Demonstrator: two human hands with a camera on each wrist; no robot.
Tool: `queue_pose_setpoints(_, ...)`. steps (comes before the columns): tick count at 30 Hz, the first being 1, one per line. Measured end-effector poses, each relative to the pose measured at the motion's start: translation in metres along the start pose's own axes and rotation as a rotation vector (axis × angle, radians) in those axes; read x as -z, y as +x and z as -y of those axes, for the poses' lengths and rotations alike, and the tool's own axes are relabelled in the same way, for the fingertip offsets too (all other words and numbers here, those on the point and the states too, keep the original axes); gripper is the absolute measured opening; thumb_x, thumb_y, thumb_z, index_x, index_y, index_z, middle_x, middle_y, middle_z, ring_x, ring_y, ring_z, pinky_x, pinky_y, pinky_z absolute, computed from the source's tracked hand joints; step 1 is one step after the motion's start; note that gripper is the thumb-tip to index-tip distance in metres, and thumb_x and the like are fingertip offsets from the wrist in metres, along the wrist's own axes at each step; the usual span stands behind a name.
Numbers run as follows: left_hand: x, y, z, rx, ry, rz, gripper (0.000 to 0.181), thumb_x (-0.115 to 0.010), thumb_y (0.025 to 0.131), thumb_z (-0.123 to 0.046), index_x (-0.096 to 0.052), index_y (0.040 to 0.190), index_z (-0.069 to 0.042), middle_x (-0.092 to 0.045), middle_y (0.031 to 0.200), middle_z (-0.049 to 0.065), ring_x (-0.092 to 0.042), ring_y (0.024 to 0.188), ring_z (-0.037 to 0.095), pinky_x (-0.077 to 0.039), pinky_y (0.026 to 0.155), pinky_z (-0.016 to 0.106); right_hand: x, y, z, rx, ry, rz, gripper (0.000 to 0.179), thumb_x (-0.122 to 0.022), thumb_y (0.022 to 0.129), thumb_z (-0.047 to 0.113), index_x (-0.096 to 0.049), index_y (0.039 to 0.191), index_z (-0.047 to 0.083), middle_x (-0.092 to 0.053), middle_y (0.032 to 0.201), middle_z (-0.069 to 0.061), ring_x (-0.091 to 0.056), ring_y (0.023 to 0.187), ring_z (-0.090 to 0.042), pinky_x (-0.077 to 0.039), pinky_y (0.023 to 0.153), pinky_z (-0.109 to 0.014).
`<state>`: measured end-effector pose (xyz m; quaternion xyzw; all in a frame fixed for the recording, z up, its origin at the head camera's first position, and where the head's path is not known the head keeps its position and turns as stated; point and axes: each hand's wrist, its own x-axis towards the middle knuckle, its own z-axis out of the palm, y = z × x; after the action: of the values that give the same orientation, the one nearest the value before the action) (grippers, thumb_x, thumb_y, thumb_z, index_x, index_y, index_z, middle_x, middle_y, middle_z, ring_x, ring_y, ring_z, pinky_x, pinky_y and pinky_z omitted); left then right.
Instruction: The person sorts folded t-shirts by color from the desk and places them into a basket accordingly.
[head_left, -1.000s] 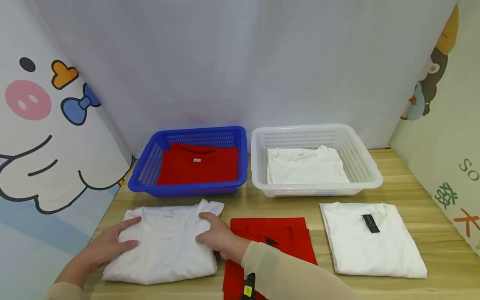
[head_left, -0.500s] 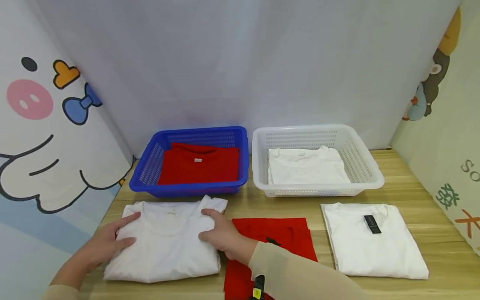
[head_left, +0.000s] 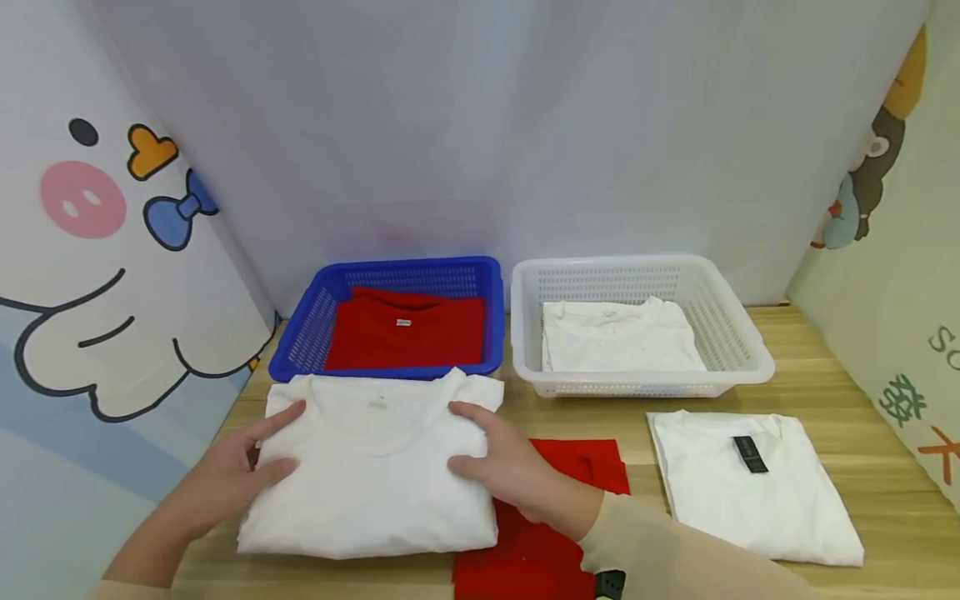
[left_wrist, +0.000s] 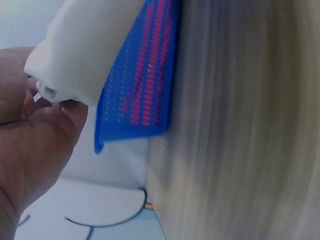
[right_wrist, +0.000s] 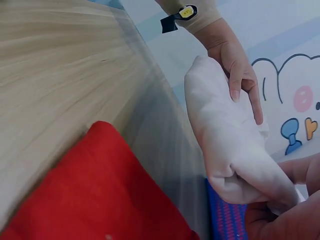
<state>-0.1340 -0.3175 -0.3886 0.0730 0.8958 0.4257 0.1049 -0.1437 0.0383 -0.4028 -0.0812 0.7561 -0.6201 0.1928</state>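
Note:
Both hands hold a folded white T-shirt (head_left: 375, 483) up off the table in front of the blue basket. My left hand (head_left: 228, 479) grips its left edge, thumb and index finger on top, the other fingers hidden beneath. On the opposite edge my right hand (head_left: 517, 467) pinches the cloth the same way. In the right wrist view the shirt (right_wrist: 225, 130) hangs as a thick folded bundle between the two hands. Partly under my right forearm lies a folded red T-shirt (head_left: 517, 558) on the table.
A blue basket (head_left: 498, 317) with a red T-shirt (head_left: 420, 342) inside stands at the back left. Beside it a white basket (head_left: 750, 358) holds a white T-shirt (head_left: 622, 342). Another folded white T-shirt (head_left: 757, 500) with a black label lies at the right.
Both hands have lifted the white T-shirt from the table and carried it rightward and slightly toward the baskets. Its top edge now overlaps the blue basket's front in view.

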Motion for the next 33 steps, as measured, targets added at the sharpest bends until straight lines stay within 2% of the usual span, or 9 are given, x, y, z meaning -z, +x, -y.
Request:
queue_pose_setpoints(4,-0.007,-0.001,-0.018,-0.109,-0.05,-0.05,0.066,-0.065,0.093,-0.025,-0.034,0.151,-0.028,-0.053,0.113,0.015,-0.053,0.076,0.02,-0.051,0.058,0.031,0.02,-0.009,0.008,0.029,-0.01,-0.013,0.064,-0.07,0.086,0.006,-0.047,0.141,0.028,-0.045,0.134,-0.011,-0.048,0.115,-0.031,-0.051,0.088,-0.046)
queue_pose_setpoints(8,-0.014,0.005,-0.035,-0.236,-0.113,-0.084,0.064,-0.063,0.094,-0.015,-0.034,0.15,-0.026,-0.049,0.13,0.015,-0.057,0.081,0.016,-0.055,0.061,0.033,0.041,-0.016,0.018,0.048,-0.02,-0.068,0.064,-0.071,0.085,0.005,-0.049,0.139,0.03,-0.047,0.132,-0.011,-0.05,0.112,-0.031,-0.051,0.087,-0.043)
queue_pose_setpoints(13,-0.027,0.018,-0.061,-0.312,-0.174,-0.086,0.065,-0.061,0.096,-0.014,-0.031,0.151,-0.029,-0.032,0.149,0.011,-0.055,0.099,0.017,-0.056,0.069,0.032,0.075,-0.022,0.03,0.081,-0.033,-0.117,0.068,-0.071,0.084,0.002,-0.047,0.142,0.029,-0.045,0.137,-0.01,-0.049,0.116,-0.029,-0.047,0.093,-0.041)
queue_pose_setpoints(16,-0.035,0.028,-0.078,-0.332,-0.246,-0.043,0.066,-0.059,0.097,-0.015,-0.027,0.152,-0.03,-0.022,0.156,0.006,-0.049,0.114,0.022,-0.056,0.077,0.033,0.098,-0.025,0.035,0.084,-0.036,-0.122,0.07,-0.07,0.086,0.004,-0.043,0.144,0.029,-0.042,0.14,-0.011,-0.048,0.118,-0.03,-0.048,0.092,-0.041)
queue_pose_setpoints(19,-0.043,0.039,-0.093,-0.343,-0.32,0.006,0.071,-0.061,0.095,-0.012,-0.024,0.153,-0.032,-0.02,0.156,0.002,-0.044,0.12,0.027,-0.054,0.083,0.032,0.119,-0.029,0.039,0.089,-0.035,-0.121,0.07,-0.07,0.087,0.007,-0.039,0.147,0.027,-0.038,0.142,-0.014,-0.047,0.119,-0.032,-0.049,0.09,-0.039)
queue_pose_setpoints(21,-0.048,0.047,-0.102,-0.339,-0.335,0.017,0.075,-0.064,0.093,-0.01,-0.024,0.152,-0.034,-0.02,0.156,0.001,-0.042,0.123,0.028,-0.053,0.086,0.031,0.132,-0.032,0.041,0.092,-0.023,-0.123,0.071,-0.071,0.087,0.009,-0.037,0.148,0.025,-0.037,0.142,-0.015,-0.047,0.118,-0.031,-0.05,0.088,-0.036)
queue_pose_setpoints(26,-0.062,0.066,-0.129,-0.348,-0.313,0.024,0.086,-0.066,0.087,-0.001,-0.024,0.151,-0.038,-0.021,0.156,-0.004,-0.041,0.122,0.025,-0.051,0.089,0.029,0.165,-0.041,0.046,0.101,0.057,-0.122,0.072,-0.07,0.089,0.013,-0.032,0.15,0.022,-0.039,0.138,-0.015,-0.055,0.107,-0.022,-0.053,0.082,-0.033)
queue_pose_setpoints(30,-0.073,0.086,-0.152,-0.376,-0.368,0.071,0.088,-0.062,0.087,0.004,-0.021,0.152,-0.039,-0.022,0.155,-0.006,-0.045,0.118,0.026,-0.052,0.088,0.034,0.192,-0.044,0.05,0.087,0.088,-0.129,0.073,-0.068,0.091,0.018,-0.028,0.151,0.025,-0.035,0.139,-0.01,-0.056,0.105,-0.017,-0.054,0.082,-0.033)
queue_pose_setpoints(33,-0.081,0.102,-0.167,-0.372,-0.374,0.081,0.088,-0.061,0.087,0.003,-0.021,0.151,-0.042,-0.024,0.154,-0.005,-0.048,0.117,0.024,-0.053,0.088,0.036,0.211,-0.045,0.051,0.093,0.115,-0.136,0.071,-0.066,0.092,0.016,-0.028,0.151,0.026,-0.034,0.138,-0.007,-0.055,0.105,-0.016,-0.053,0.081,-0.03)
